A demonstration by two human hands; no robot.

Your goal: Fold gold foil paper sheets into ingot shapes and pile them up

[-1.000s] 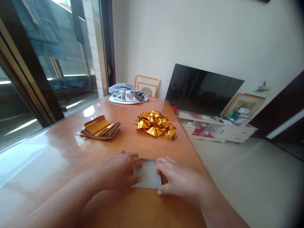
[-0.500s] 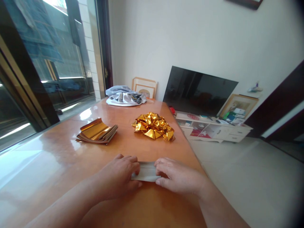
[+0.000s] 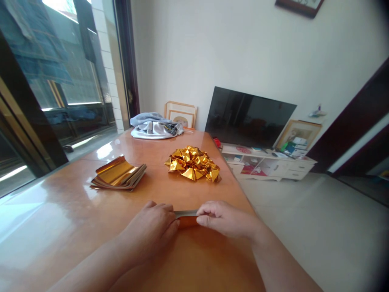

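Note:
Between my hands, near the front of the table, is a sheet of foil paper [image 3: 186, 213], folded into a narrow strip with a grey upper side. My left hand [image 3: 158, 222] pinches its left end between thumb and fingers. Its right end is gripped by my right hand [image 3: 217, 217], thumb below and curled fingers above. Beyond them lies a heap of folded gold foil pieces [image 3: 194, 163] with pointed corners. To the left rests a stack of gold foil paper [image 3: 119, 173], its top sheet curling up at the back edge.
A glossy wooden table [image 3: 158, 194] carries everything, with its right edge beside my right arm. At its far end lies a bundle of grey cloth [image 3: 154, 126]. Past that edge stand a low white cabinet [image 3: 276, 167] and a television [image 3: 247, 117]. A glass door [image 3: 75, 81] is at left.
The foil paper has gone from a wider grey band to a narrow strip, its ends still in both hands. My fingers have closed in on it. The view has shifted slightly right.

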